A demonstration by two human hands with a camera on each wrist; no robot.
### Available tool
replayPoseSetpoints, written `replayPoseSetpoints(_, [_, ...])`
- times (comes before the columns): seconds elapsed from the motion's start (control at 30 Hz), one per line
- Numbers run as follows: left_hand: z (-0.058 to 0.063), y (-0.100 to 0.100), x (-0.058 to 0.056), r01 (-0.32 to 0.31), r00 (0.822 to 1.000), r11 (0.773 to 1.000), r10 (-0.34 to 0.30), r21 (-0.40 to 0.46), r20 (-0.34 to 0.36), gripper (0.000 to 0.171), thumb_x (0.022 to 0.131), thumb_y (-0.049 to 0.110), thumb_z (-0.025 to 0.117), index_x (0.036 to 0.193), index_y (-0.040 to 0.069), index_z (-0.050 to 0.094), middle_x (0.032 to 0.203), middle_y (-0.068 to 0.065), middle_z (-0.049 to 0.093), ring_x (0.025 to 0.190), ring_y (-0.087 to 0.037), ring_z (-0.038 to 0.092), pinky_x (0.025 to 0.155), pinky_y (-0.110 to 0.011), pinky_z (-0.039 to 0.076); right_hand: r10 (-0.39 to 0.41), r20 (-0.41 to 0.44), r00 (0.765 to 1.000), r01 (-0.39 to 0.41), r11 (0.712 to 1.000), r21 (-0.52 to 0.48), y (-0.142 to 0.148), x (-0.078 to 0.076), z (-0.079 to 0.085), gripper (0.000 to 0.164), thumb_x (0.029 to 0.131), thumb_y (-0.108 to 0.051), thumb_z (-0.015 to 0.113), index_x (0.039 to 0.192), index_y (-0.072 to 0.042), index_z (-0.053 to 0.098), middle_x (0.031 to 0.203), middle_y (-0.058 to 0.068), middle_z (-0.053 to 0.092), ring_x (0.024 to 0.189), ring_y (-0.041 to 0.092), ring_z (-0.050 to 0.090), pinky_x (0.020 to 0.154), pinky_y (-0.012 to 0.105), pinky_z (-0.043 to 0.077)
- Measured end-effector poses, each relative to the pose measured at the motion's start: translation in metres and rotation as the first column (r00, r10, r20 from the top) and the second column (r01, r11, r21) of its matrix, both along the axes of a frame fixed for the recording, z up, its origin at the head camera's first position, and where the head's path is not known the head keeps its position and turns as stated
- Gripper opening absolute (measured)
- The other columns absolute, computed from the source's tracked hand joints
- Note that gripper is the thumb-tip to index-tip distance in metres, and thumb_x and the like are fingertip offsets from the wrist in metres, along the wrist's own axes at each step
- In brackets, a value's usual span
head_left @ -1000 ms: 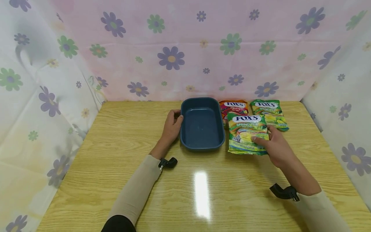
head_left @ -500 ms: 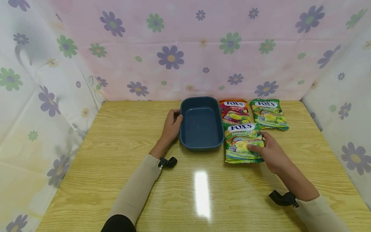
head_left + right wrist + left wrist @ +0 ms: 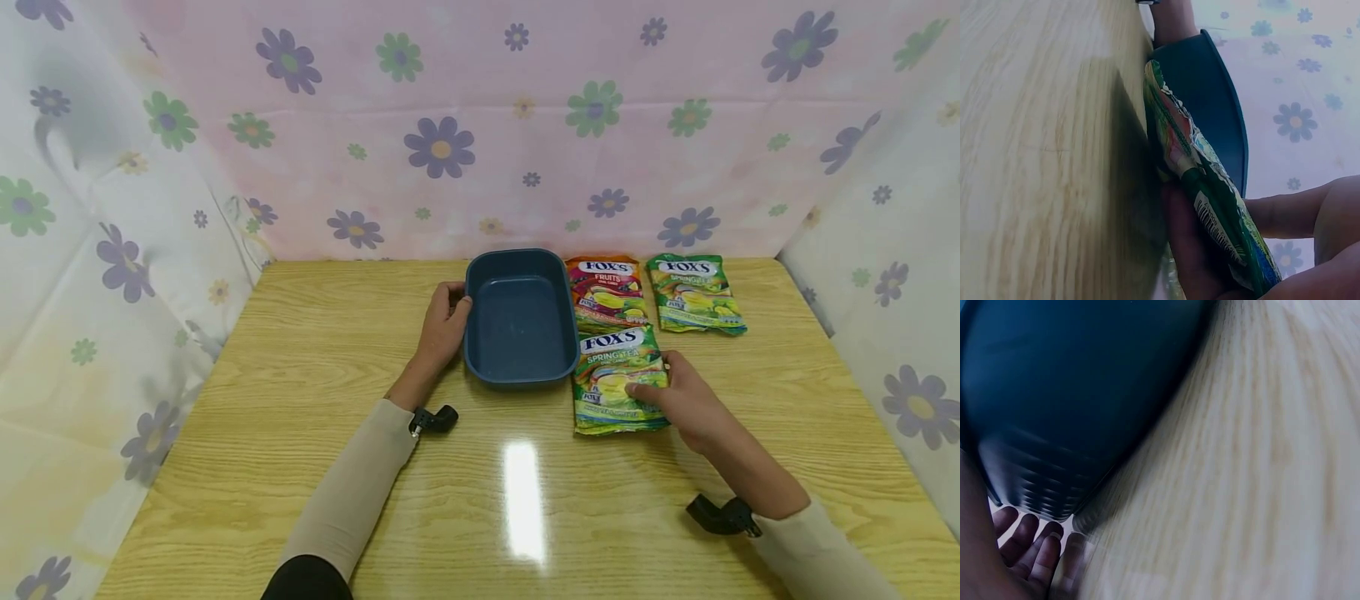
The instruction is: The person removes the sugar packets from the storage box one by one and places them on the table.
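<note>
A dark blue plastic tub (image 3: 522, 377) stands on the table. My left hand (image 3: 444, 325) rests against its left side, thumb at the rim; in the left wrist view its fingers (image 3: 1044, 556) lie loosely bent beside the tub's end, not wrapped round it. My right hand (image 3: 693, 404) pinches the right edge of a green Spring Tea candy bag (image 3: 611, 367), thumb on top and fingers underneath. The right wrist view shows that candy bag (image 3: 1200, 181) tilted, partly raised off the table and casting a shadow.
Behind the held bag, a red Fruits candy bag (image 3: 607, 292) lies right of the tub. Another green Spring Tea bag (image 3: 696, 293) lies farther right. Flower-patterned cloth (image 3: 480, 192) closes off the back and sides of the wooden table (image 3: 330, 333).
My right hand has brought the green candy bag toward me and left, down beside the tub's near right corner, uncovering more of the red bag. The left hand and tub stay put.
</note>
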State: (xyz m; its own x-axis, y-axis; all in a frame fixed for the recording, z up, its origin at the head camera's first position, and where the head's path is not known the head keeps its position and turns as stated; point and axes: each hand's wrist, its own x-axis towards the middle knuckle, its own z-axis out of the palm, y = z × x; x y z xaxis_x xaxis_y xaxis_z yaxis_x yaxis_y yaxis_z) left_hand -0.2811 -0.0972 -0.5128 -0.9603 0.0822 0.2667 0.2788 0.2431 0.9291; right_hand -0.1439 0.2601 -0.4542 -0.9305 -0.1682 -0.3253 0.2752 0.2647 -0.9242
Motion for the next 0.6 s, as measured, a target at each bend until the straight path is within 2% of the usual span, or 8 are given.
replayPoseSetpoints(0.23, [0.0009,0.0006,0.0005,-0.01,1.0,1.0,0.01,-0.018,0.005,0.037,0.111,0.018,0.047,0.142,-0.002,0.053,0.137,-0.022,0.056,0.121,-0.034,0.058,0.107,-0.05,0.047,-0.004,0.027,1.0,0.003,1.0,0.03,0.0026,-0.0026,-0.0055,0.071,0.109,-0.01,0.056,0.157,0.011,0.008,0.145,0.034,0.043,0.102,0.012,0.066,0.085,0.028,0.057])
replayPoseSetpoints(0.37, [0.0021,0.0009,0.001,-0.015,1.0,1.0,0.015,-0.027,0.006,0.038,0.11,0.018,0.047,0.141,-0.002,0.053,0.137,-0.021,0.056,0.121,-0.033,0.058,0.106,-0.048,0.047,0.01,0.042,0.999,-0.013,0.997,0.073,0.0053,-0.0034,-0.0063,0.07,0.111,-0.014,0.052,0.158,0.013,0.006,0.149,0.036,0.039,0.11,0.02,0.064,0.086,0.028,0.055])
replayPoseSetpoints(0.53, [0.0017,0.0008,0.0006,-0.019,1.0,0.999,0.019,-0.035,0.007,0.037,0.11,0.018,0.047,0.141,-0.003,0.053,0.137,-0.021,0.056,0.12,-0.034,0.058,0.105,-0.048,0.047,0.055,0.049,0.997,-0.061,0.989,0.138,0.0074,-0.0036,-0.0035,0.071,0.113,-0.019,0.048,0.158,0.015,0.006,0.151,0.037,0.035,0.127,0.039,0.054,0.098,0.042,0.05])
replayPoseSetpoints(0.6, [0.001,0.0009,0.0001,-0.019,1.0,0.999,0.019,-0.036,0.007,0.037,0.11,0.018,0.047,0.141,-0.002,0.053,0.137,-0.021,0.056,0.119,-0.033,0.058,0.105,-0.048,0.047,0.082,0.039,0.996,-0.088,0.975,0.203,0.0086,-0.0035,-0.0015,0.07,0.113,-0.022,0.049,0.158,0.016,0.012,0.149,0.037,0.036,0.128,0.041,0.051,0.098,0.047,0.048])
